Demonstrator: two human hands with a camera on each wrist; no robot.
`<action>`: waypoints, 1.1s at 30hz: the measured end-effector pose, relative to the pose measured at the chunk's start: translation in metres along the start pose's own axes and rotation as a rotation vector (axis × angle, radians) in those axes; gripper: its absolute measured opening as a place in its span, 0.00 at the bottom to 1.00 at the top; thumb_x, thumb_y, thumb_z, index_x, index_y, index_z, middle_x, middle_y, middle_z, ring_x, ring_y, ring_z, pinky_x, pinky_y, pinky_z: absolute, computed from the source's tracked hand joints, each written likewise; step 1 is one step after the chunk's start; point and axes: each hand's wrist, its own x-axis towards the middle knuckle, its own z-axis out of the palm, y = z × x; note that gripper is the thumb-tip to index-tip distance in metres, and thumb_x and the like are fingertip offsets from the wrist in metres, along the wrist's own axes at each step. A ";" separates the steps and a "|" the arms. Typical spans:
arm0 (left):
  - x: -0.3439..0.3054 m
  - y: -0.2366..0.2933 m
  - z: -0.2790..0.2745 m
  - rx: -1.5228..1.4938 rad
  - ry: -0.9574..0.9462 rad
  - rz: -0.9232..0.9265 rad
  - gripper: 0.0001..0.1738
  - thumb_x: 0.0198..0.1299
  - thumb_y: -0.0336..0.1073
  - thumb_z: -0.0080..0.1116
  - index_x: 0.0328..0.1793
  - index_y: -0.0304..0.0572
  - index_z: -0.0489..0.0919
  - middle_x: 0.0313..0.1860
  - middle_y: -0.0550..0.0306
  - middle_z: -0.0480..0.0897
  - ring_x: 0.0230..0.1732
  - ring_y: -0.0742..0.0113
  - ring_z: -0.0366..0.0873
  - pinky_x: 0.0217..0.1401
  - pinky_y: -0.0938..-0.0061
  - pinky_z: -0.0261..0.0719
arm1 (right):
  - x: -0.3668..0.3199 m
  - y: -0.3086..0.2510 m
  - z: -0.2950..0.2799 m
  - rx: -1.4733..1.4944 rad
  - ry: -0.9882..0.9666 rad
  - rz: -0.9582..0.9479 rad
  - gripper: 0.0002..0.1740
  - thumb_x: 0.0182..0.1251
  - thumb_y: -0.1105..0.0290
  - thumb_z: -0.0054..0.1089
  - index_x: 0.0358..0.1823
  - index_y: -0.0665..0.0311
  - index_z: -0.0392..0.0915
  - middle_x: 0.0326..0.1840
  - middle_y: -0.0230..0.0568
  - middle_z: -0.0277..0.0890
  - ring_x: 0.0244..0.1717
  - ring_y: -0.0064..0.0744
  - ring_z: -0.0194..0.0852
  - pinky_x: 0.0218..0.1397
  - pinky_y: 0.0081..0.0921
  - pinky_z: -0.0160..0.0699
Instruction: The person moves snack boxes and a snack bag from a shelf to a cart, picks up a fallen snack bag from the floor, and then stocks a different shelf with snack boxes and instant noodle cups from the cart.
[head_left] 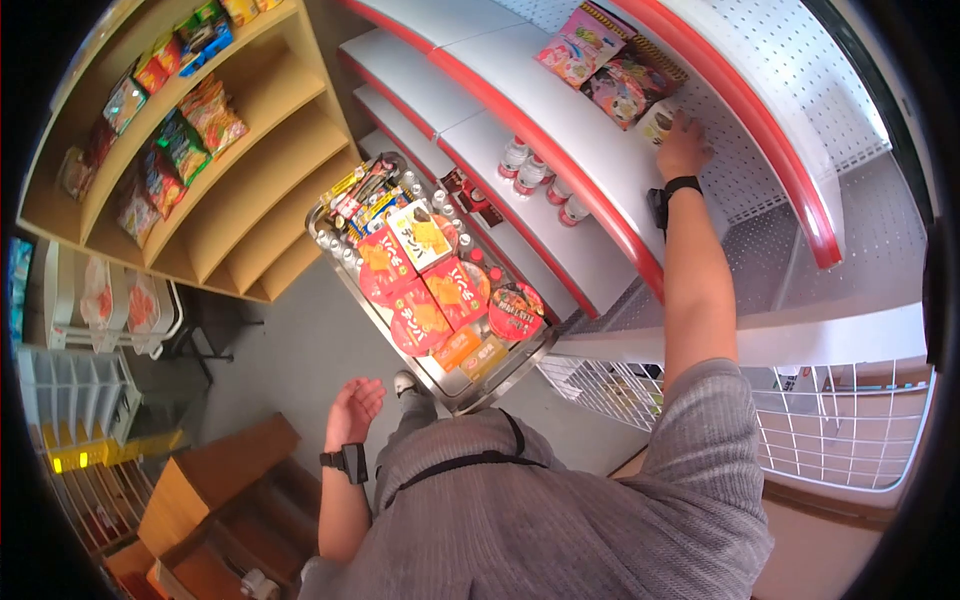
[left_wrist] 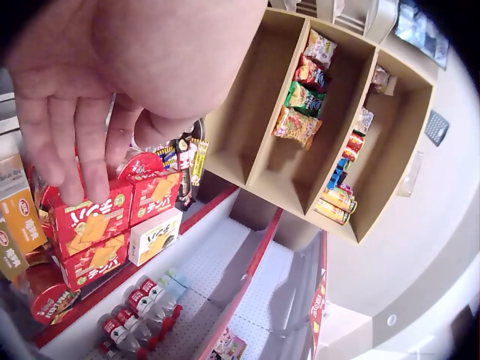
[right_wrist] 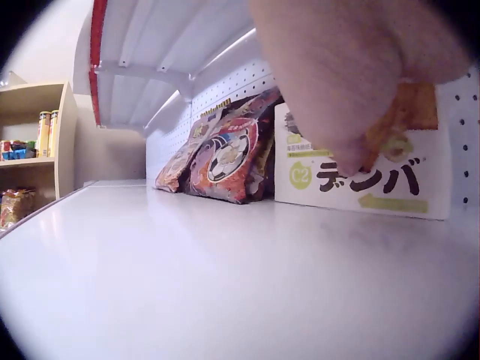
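My right hand (head_left: pixel 685 150) reaches onto the white shelf and grips a white cracker box (right_wrist: pixel 360 187), its thumb lying across the printed front. The box stands upright on the shelf, right beside colourful candy bags (right_wrist: pixel 225 157); the hand covers its upper part. My left hand (head_left: pixel 355 408) hangs in the air near my body with relaxed fingers and nothing in it. In the left wrist view its fingers overlap the red cracker boxes (left_wrist: pixel 90 225), which are on the cart (head_left: pixel 395 355) in front of me. Another white cracker box (head_left: pixel 420 235) lies on the cart among them.
Bottles with red caps and labels (head_left: pixel 527 172) stand on a lower shelf. A red-edged shelf (head_left: pixel 760 130) overhangs my right arm. Snack bags (head_left: pixel 180 145) sit on the wooden shelving at left. Cup noodles (head_left: pixel 515 312) and small bottles share the cart. A white wire basket (head_left: pixel 840 420) is at right.
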 end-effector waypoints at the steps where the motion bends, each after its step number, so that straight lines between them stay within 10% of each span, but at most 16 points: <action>1: 0.001 0.000 0.000 0.005 -0.008 0.000 0.14 0.75 0.44 0.53 0.56 0.43 0.76 0.55 0.47 0.86 0.54 0.56 0.85 0.57 0.66 0.82 | 0.004 0.002 0.005 0.001 -0.010 -0.010 0.33 0.74 0.63 0.52 0.80 0.49 0.60 0.78 0.47 0.61 0.80 0.48 0.56 0.73 0.74 0.58; 12: -0.010 0.008 0.010 -0.042 -0.096 0.019 0.15 0.76 0.44 0.49 0.57 0.41 0.76 0.55 0.48 0.86 0.56 0.57 0.85 0.57 0.68 0.83 | -0.005 -0.020 -0.035 0.149 0.187 0.006 0.45 0.60 0.47 0.67 0.73 0.66 0.65 0.72 0.55 0.68 0.74 0.54 0.66 0.75 0.61 0.61; 16: 0.007 -0.006 0.002 -0.068 -0.102 -0.004 0.15 0.76 0.43 0.48 0.56 0.41 0.76 0.54 0.49 0.86 0.55 0.58 0.85 0.57 0.68 0.83 | -0.108 -0.116 -0.092 0.828 0.525 -0.190 0.26 0.61 0.62 0.66 0.56 0.72 0.74 0.53 0.56 0.77 0.58 0.58 0.73 0.66 0.49 0.69; 21: 0.002 -0.009 0.010 -0.099 -0.167 -0.022 0.13 0.76 0.41 0.48 0.55 0.41 0.76 0.52 0.50 0.86 0.53 0.59 0.85 0.55 0.69 0.83 | -0.289 -0.236 -0.049 1.255 -0.185 -0.564 0.25 0.61 0.68 0.68 0.58 0.67 0.74 0.51 0.53 0.77 0.55 0.55 0.75 0.61 0.46 0.74; 27: -0.026 -0.009 -0.017 -0.178 -0.036 0.068 0.12 0.76 0.40 0.47 0.54 0.40 0.76 0.52 0.49 0.86 0.51 0.59 0.85 0.54 0.69 0.83 | -0.353 -0.291 -0.002 0.934 -0.366 -0.287 0.56 0.49 0.51 0.81 0.71 0.74 0.57 0.68 0.67 0.62 0.68 0.64 0.62 0.72 0.52 0.66; 33: -0.052 -0.031 -0.060 -0.270 0.089 0.072 0.12 0.75 0.40 0.49 0.54 0.40 0.76 0.50 0.49 0.86 0.50 0.58 0.85 0.53 0.68 0.83 | -0.363 -0.308 0.004 0.921 -0.421 -0.418 0.59 0.48 0.52 0.82 0.75 0.72 0.55 0.67 0.69 0.64 0.69 0.67 0.63 0.73 0.53 0.65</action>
